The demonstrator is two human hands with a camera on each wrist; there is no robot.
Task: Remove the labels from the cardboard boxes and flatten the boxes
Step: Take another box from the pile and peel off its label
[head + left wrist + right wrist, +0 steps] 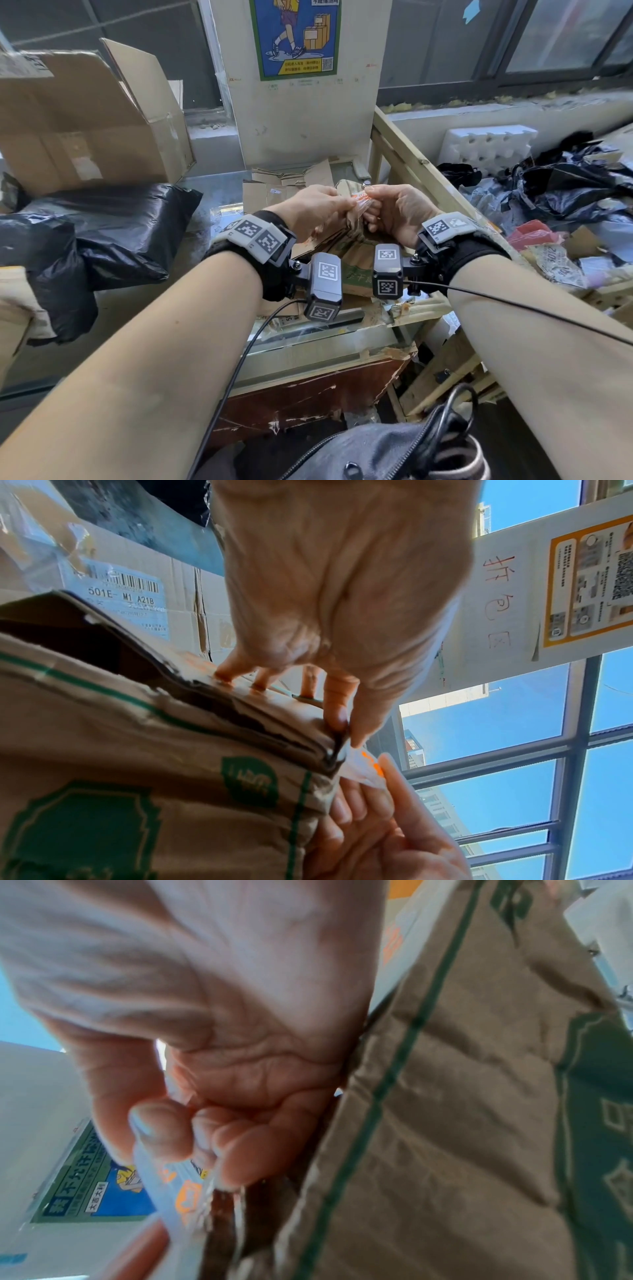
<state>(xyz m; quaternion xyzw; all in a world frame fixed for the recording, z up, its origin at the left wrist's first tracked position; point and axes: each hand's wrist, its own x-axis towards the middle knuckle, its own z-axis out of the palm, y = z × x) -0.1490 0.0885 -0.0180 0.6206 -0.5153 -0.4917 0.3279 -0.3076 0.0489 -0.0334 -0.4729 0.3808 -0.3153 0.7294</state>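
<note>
Pinching orange-printed tape (360, 198), both hands' grips hold it against folded cardboard box (356, 236).

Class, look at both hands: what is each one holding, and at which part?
Left hand pinches the flattened cardboard box at its torn top corner; right hand pinches the orange-printed tape strip peeling from that corner.

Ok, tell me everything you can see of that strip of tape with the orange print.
The clear plastic tape strip with orange print is crumpled and partly peeled, one end still stuck at the torn top edge of the flattened brown cardboard box with green print. The left hand and right hand both pinch it above the box.
</note>
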